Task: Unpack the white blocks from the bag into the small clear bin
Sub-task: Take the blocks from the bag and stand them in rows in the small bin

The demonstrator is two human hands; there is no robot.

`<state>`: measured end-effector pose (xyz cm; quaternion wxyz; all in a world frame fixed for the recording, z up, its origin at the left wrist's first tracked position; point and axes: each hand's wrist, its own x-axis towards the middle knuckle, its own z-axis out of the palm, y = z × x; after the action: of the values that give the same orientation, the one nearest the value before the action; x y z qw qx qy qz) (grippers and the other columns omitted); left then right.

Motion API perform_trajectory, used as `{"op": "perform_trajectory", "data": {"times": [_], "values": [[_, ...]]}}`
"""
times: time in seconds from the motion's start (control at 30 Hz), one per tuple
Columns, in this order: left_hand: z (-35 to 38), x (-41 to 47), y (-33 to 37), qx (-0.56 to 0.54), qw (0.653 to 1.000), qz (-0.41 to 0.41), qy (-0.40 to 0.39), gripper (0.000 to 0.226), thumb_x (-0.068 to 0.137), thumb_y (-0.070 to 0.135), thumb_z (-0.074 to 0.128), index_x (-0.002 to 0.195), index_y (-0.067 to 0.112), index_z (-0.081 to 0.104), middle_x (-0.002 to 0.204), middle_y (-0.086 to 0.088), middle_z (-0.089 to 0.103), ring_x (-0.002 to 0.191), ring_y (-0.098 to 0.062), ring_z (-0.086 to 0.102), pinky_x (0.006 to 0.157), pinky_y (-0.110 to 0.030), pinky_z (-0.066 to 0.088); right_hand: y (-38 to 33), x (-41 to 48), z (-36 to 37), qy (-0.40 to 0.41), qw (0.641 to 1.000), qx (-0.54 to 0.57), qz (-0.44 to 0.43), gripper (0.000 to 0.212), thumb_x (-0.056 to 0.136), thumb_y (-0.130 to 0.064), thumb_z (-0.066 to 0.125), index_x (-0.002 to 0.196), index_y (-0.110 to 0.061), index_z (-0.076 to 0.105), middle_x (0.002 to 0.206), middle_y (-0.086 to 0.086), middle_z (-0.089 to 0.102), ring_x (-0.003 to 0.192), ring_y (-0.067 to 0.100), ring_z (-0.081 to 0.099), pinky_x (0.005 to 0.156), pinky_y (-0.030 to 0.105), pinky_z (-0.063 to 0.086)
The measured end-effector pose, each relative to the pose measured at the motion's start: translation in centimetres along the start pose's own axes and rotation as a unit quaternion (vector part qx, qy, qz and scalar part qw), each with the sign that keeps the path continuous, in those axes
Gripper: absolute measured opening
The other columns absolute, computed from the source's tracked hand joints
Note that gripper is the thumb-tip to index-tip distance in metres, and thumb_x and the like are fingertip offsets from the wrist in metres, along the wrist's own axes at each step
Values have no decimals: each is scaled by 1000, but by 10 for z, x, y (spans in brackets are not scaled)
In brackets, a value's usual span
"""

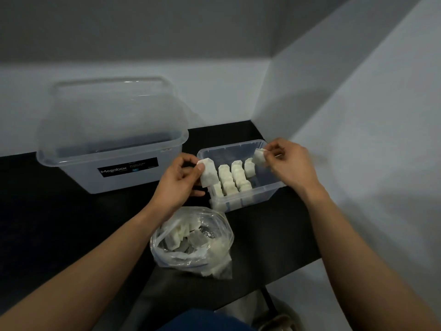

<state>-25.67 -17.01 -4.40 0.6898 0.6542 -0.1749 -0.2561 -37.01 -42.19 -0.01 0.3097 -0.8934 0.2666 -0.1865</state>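
The small clear bin (269, 191) sits on the black table with several white blocks (235, 177) standing in rows inside it. My left hand (179, 182) holds a white block (208, 174) at the bin's left edge. My right hand (290, 163) pinches another white block (259, 157) over the bin's far right part. An open clear plastic bag (191, 242) lies in front of the bin, nearer me, and several white blocks show through it.
A large clear Megabox bin (107, 163) with its lid leaning upright behind it stands left of the small bin. Grey partition walls close the back and right sides. The black table (59, 223) ends at the right front, with the floor below.
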Motion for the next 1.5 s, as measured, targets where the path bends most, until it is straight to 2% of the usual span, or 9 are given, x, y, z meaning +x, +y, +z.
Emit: {"op": "perform_trajectory", "data": {"times": [0.07,0.2,0.37,0.5,0.93,1.03,1.23,1.33,1.5], "values": [[5,8,5,12,1000,12,5,17,103,22,60,119,17,56,92,-16,74,87,-22,76,67,-36,64,9,20,3,-34,995,-91,-31,13,94,-22,66,101,-23,77,97,-5,73,86,13,67,74,17,50],[16,23,12,29,999,25,4,15,104,19,59,116,14,65,91,-10,76,89,-21,76,68,-35,64,19,48,19,-145,955,-253,-62,20,97,-23,64,112,-21,76,109,2,73,96,23,68,85,38,57],[24,46,10,99,993,50,37,10,99,20,67,103,17,75,102,-8,73,95,-20,73,73,-34,65,27,69,43,-240,892,-376,-77,22,96,-16,62,116,-21,70,117,8,66,94,27,66,81,39,58],[28,61,11,122,989,71,37,9,97,17,71,100,19,79,99,-6,75,90,-24,73,70,-31,63,27,76,57,-253,879,-400,-65,24,97,-11,59,120,-9,67,116,14,64,82,26,57,72,34,49],[36,74,0,127,991,36,37,4,94,13,73,97,13,76,86,-6,75,82,-21,77,71,-36,65,23,74,79,-249,813,-514,-113,42,95,-9,67,134,-8,53,128,14,63,116,32,64,90,38,53],[38,78,-4,158,986,37,30,4,93,15,75,96,14,77,88,-5,75,82,-20,77,70,-36,65,21,76,75,-239,825,-500,-111,39,95,-5,65,133,-7,55,127,15,62,116,34,63,89,40,54],[57,91,-12,302,951,50,-47,8,93,19,75,100,17,77,86,4,75,78,-11,74,67,-30,64,43,70,23,-40,954,-294,-32,27,101,-28,55,124,-22,68,119,7,64,98,36,67,76,41,54],[83,107,-20,364,926,41,-90,10,93,17,74,103,14,77,89,2,75,74,-9,73,66,-25,63,63,50,7,-64,971,-229,28,44,100,-48,56,139,-28,60,129,4,66,109,32,67,87,42,54],[127,139,-39,438,890,26,-123,10,91,18,76,101,16,79,95,4,76,77,-6,69,80,-31,62,73,35,9,-85,980,-169,54,44,102,-40,58,145,-35,56,120,4,74,108,31,69,90,40,54]]}}
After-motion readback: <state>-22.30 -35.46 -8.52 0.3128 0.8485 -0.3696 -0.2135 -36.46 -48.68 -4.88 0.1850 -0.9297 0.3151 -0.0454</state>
